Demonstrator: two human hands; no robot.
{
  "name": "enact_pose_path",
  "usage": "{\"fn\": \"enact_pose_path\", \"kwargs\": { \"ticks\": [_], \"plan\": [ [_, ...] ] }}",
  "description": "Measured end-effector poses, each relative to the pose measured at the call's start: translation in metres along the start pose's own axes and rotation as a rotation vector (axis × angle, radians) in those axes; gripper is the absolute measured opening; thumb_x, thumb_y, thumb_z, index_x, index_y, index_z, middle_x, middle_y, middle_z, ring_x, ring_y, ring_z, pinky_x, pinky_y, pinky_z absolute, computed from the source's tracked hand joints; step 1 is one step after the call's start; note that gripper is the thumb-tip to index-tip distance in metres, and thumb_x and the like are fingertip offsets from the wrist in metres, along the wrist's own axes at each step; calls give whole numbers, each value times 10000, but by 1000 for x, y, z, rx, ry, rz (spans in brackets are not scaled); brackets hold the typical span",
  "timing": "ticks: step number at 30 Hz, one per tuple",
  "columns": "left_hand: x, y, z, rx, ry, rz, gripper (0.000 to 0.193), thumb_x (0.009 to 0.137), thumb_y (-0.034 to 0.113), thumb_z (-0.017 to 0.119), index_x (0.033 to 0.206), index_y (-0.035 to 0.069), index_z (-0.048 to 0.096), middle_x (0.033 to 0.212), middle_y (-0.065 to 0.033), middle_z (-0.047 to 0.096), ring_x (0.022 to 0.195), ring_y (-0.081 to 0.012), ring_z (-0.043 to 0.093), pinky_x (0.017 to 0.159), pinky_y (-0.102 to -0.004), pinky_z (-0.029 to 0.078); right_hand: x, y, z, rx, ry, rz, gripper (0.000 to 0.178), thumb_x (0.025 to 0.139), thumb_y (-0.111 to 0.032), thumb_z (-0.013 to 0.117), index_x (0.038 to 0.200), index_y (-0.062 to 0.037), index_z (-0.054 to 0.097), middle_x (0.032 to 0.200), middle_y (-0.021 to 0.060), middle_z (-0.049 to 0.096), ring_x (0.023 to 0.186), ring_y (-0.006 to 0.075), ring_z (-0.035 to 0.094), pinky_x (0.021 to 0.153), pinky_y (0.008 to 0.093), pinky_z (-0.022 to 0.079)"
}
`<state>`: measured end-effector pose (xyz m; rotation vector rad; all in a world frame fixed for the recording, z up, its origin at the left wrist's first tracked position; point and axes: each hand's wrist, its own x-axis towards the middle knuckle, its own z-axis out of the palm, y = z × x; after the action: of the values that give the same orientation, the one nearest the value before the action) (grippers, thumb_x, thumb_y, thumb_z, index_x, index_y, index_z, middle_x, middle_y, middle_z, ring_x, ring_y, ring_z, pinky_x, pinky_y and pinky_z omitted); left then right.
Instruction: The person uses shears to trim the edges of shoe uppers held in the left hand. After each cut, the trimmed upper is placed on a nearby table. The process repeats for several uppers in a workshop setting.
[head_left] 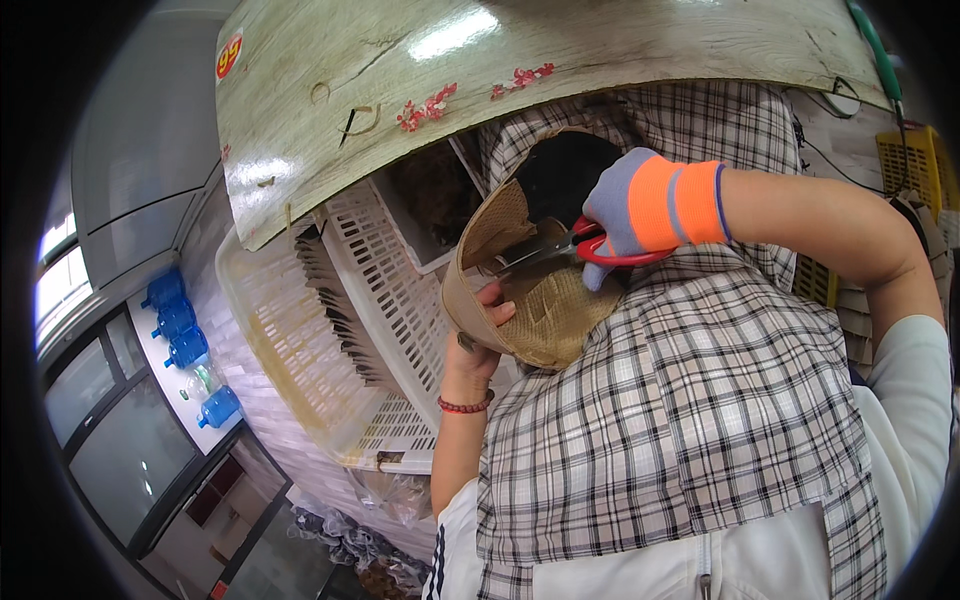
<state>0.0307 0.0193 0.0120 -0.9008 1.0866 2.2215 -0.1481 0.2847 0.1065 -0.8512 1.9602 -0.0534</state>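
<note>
A tan woven cap [560, 310] is turned so that its inside faces up, with a black lining panel [568, 170] showing at its far end. It rests against the checked apron over my lap. My bare left hand [490, 325], with a red beaded bracelet at the wrist, grips the cap's left edge, thumb inside. In a grey and orange glove, my right hand [635, 210] is closed around the red handles of a pair of scissors [640, 260]. The blades lie inside the cap and point toward my left fingertips. Whether they touch the fabric, I cannot tell.
A pale wood-patterned table [350, 80] stands just beyond my lap, with small scraps on it. To the left, a white plastic basket [385, 270] holds a row of stacked cap pieces [340, 310]. A yellow crate [905, 160] is at the far right. Blue water jugs [185, 345] stand farther left.
</note>
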Motion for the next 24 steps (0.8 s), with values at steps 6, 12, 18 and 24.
{"fn": "enact_pose_path", "kwargs": {
  "ticks": [6,12,18,24],
  "plan": [
    [-3,6,11,21,-76,10,495,836,-14,701,1313,-58,578,1245,-121,659,1096,-236,637,970,-339,512,-4,5,-4,14,-75,3,890,696,-880,576,959,-45,737,816,141,720,811,338,705,706,407,553],
    [4,5,-11,220,-30,240,371,908,81,660,1258,-29,611,1115,-86,674,1038,-178,637,924,-293,512,5,19,-11,147,-171,-28,773,765,-786,614,888,-34,746,746,122,691,721,300,666,648,398,516],
    [28,32,22,156,-132,661,332,1010,213,544,1233,-22,618,1048,-56,679,955,-151,651,874,-270,522,36,39,-7,442,-361,-35,827,797,-829,555,772,-15,698,591,72,569,533,198,566,547,329,512],
    [46,26,-13,50,-48,571,296,1018,171,535,1238,-8,618,1057,-61,689,954,-153,661,883,-289,539,28,19,-29,566,-375,14,394,887,-375,607,800,-5,711,598,59,579,487,170,535,464,305,435]
  ]
}}
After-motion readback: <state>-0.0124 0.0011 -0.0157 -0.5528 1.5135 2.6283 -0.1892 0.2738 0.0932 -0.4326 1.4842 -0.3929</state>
